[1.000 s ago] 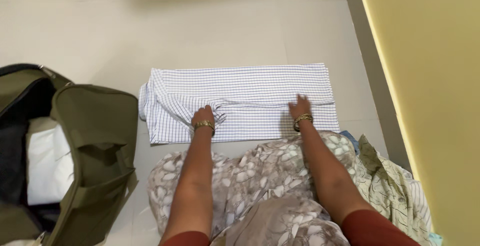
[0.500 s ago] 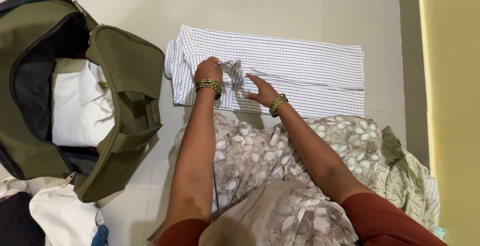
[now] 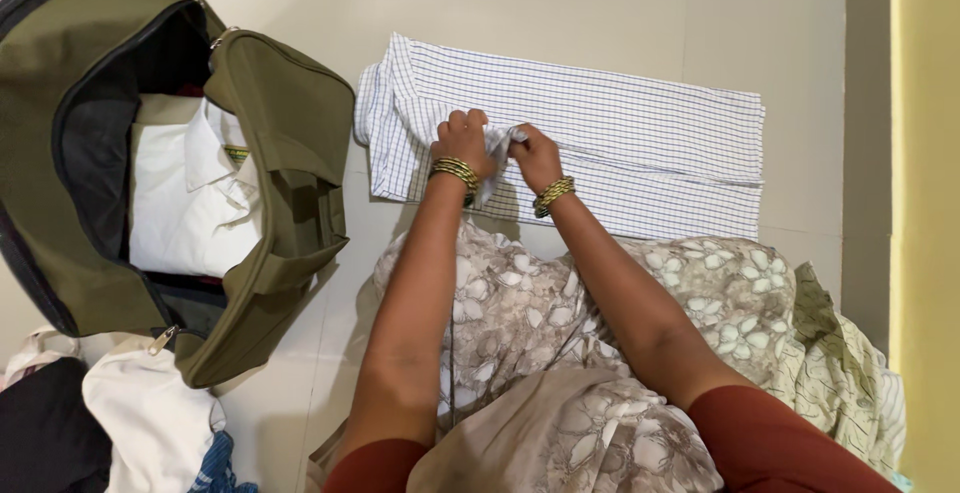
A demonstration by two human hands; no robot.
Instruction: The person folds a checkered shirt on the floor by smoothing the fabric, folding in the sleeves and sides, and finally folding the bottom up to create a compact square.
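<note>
Checked shirt (image 3: 600, 133) lies folded lengthwise on the floor (image 3: 600, 3), collar end toward the olive bag (image 3: 270, 153). Left hand (image 3: 462, 143) and right hand (image 3: 535, 153) sit side by side near the collar, each grip clenched on the same small bunch of cloth lifted off the shirt. Judgement: keep the pinch shallow so only the top layer rises; draw the bunch flat along the stripe lines, then press outward with the palms to clear creases. Bag gapes open, white shirt (image 3: 190, 203) inside. Patterned cloth (image 3: 850, 373) at right, well apart
</note>
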